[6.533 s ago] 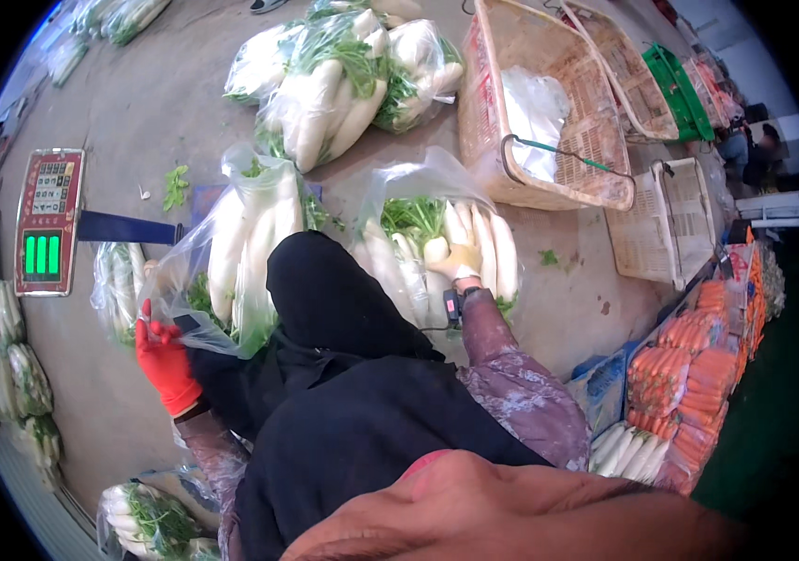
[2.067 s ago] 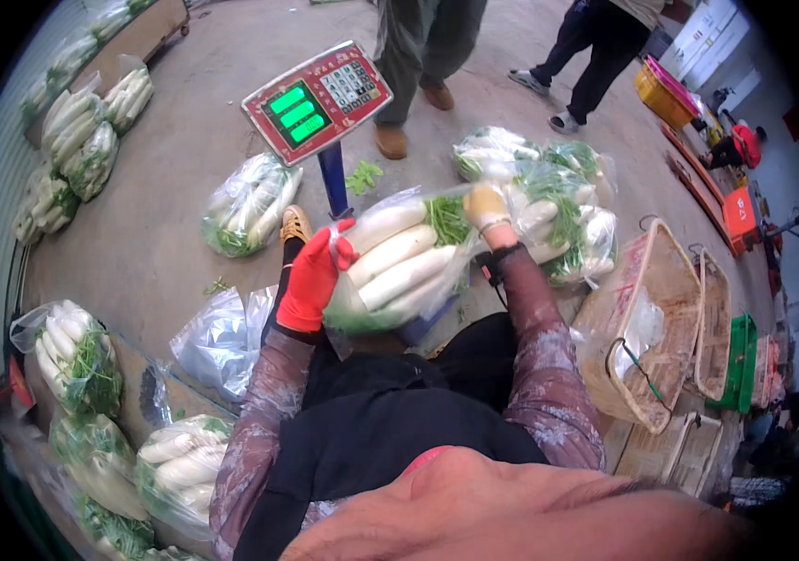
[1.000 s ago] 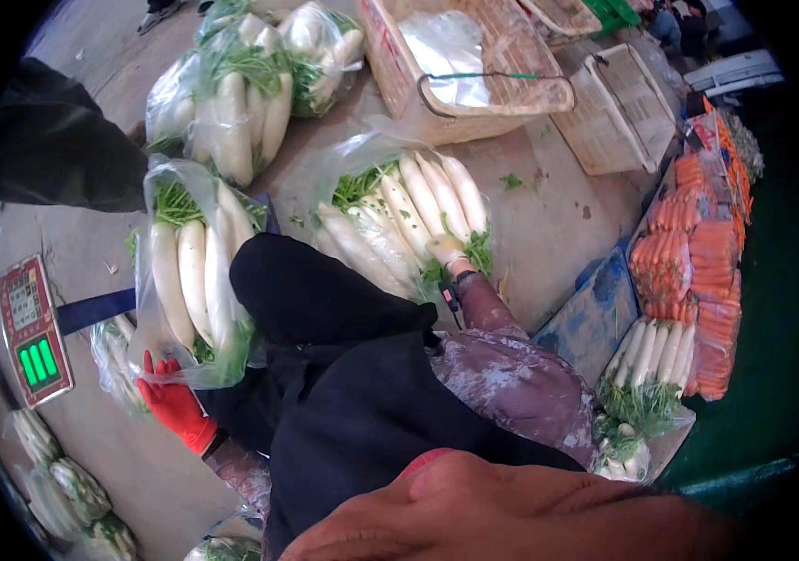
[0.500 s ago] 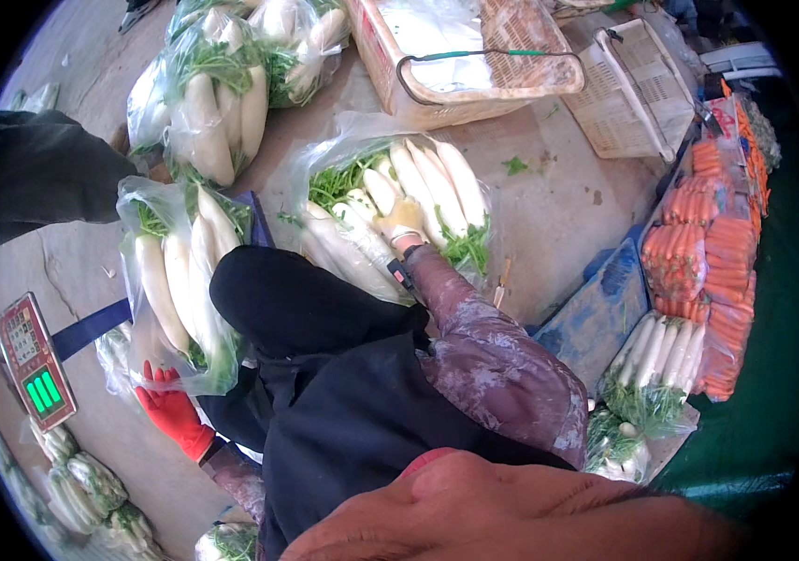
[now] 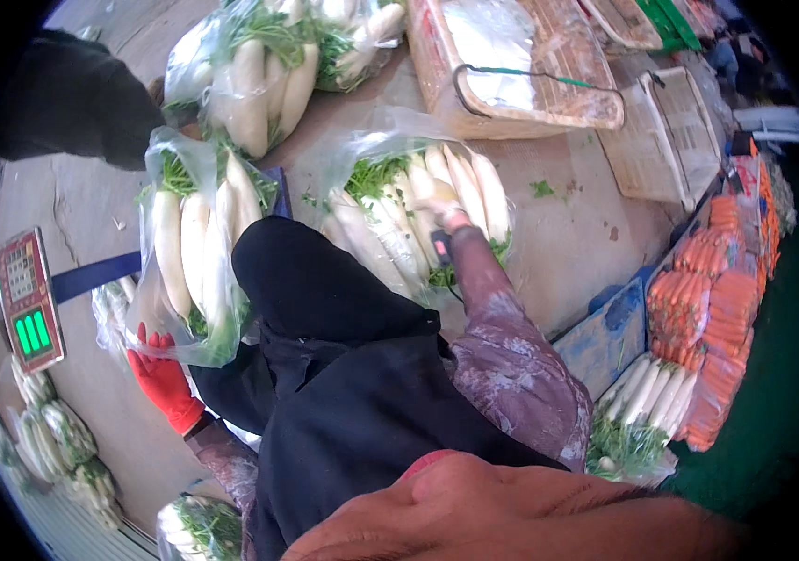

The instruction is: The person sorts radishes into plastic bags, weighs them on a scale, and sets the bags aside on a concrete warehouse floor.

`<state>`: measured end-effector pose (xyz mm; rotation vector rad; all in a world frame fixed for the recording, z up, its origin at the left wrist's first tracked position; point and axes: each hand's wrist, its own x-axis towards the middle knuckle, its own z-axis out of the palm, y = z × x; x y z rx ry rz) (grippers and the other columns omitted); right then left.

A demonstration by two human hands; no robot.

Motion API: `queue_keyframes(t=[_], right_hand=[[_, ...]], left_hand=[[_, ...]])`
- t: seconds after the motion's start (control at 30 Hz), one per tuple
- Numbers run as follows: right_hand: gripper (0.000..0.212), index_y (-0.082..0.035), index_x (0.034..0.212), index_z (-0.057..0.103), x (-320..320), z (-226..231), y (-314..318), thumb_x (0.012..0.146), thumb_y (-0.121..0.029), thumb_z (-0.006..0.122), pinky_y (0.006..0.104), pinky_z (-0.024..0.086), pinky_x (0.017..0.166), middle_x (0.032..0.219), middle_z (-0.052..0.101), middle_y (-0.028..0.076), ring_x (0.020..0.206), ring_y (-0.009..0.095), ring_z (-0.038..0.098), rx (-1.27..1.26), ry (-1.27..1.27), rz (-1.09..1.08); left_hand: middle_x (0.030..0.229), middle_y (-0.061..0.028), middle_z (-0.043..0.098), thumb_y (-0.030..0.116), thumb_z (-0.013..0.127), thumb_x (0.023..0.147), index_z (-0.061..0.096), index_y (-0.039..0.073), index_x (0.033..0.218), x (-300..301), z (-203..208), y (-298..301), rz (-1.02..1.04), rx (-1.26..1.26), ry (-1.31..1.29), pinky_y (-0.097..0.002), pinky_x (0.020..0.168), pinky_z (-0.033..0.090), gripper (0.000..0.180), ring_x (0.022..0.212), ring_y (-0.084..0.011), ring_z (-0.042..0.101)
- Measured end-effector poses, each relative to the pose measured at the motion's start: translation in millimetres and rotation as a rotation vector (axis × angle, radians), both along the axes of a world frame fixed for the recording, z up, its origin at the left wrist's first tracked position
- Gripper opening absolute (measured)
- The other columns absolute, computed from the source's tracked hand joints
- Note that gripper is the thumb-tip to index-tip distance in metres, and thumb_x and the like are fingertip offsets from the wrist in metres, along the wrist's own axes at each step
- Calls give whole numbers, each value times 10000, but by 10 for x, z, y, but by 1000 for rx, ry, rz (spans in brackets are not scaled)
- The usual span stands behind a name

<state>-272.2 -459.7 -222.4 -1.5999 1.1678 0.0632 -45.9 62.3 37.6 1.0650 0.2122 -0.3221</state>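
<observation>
Gripping the lower end of a clear bag of white radishes (image 5: 195,262), my left hand (image 5: 164,379) in its red glove has its fingers clenched on the plastic, the bag standing upright beside my dark-clad knee; my right hand (image 5: 439,208) rests on a second bag of white radishes (image 5: 399,220) lying on the concrete floor (image 5: 586,206), fingers hidden in the plastic, so I cannot tell their state; a wicker basket (image 5: 521,70) sits beyond; a digital scale (image 5: 30,299) stands left; bagged carrots (image 5: 717,309) lie right.
</observation>
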Motion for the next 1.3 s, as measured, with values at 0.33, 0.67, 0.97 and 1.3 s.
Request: queue_keyframes(t=[0.33, 0.67, 0.97, 1.3], right_hand=[[420, -76, 969, 569, -1027, 2188, -110, 605, -203, 734, 352, 432, 832, 908, 558, 2, 835, 154, 543, -153, -1031, -177], [570, -158, 953, 458, 581, 3779, 738, 497, -132, 799, 477, 345, 944, 924, 475, -29, 891, 124, 469, 528, -2027, 574], [370, -48, 985, 575, 2529, 3621, 2913, 647, -103, 715, 360, 475, 808, 921, 628, 112, 918, 247, 605, -339, -1175, 1372], [323, -73, 981, 640, 3062, 1379, 3795, 661, -105, 609, 376, 429, 898, 1026, 624, 136, 1006, 305, 567, -828, -720, 1651]], left_hand=[[1056, -138, 598, 394, 388, 958, 372, -7, 1325, -62, -393, 184, -70, -70, -121, -343, 902, 397, 545, 962, -206, 546], [761, -102, 630, 344, 407, 950, 418, -32, 1280, -36, -290, 34, 49, -177, -145, -328, 802, 454, 500, 711, -156, 569], [699, -37, 496, 462, 388, 934, 252, 40, 1397, -236, -134, 510, 34, -745, -216, -260, 557, 378, 641, 431, -100, 376], [782, -46, 604, 446, 385, 939, 362, 63, 1345, -286, -225, 467, 94, -558, -157, -271, 609, 433, 558, 550, -113, 470]])
